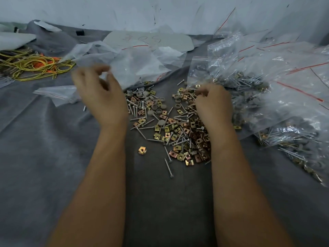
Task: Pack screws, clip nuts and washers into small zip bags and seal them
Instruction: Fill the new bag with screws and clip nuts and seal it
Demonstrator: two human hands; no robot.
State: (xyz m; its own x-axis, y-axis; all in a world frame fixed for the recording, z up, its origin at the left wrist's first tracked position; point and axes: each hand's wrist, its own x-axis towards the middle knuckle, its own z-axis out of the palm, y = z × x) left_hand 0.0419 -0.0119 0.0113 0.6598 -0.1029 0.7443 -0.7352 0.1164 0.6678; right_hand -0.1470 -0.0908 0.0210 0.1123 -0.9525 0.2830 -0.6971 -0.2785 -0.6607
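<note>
In the head view, the left hand [99, 97] is raised at centre left, its fingers [96, 69] curled loosely near a thin, crinkled clear bag [135, 66]; whether the film is actually pinched cannot be told through the blur. The right hand [212, 102] rests on the loose pile at centre right, fingers bunched downward as if pinching small parts, though what is held is hidden. Slender silver screws [168, 164], folded brass-coloured clip nuts [142, 150] and round, dull grey washers [161, 122] lie mixed on the soft grey cloth [44, 157] covering the tabletop. A miscount or a dropped piece could follow from the tangled mix, and sharp screw tips could puncture the filmy bag. Filled red-striped zip bags [277, 82] are heaped at right; yellow wires [33, 65] lie upper left.
</note>
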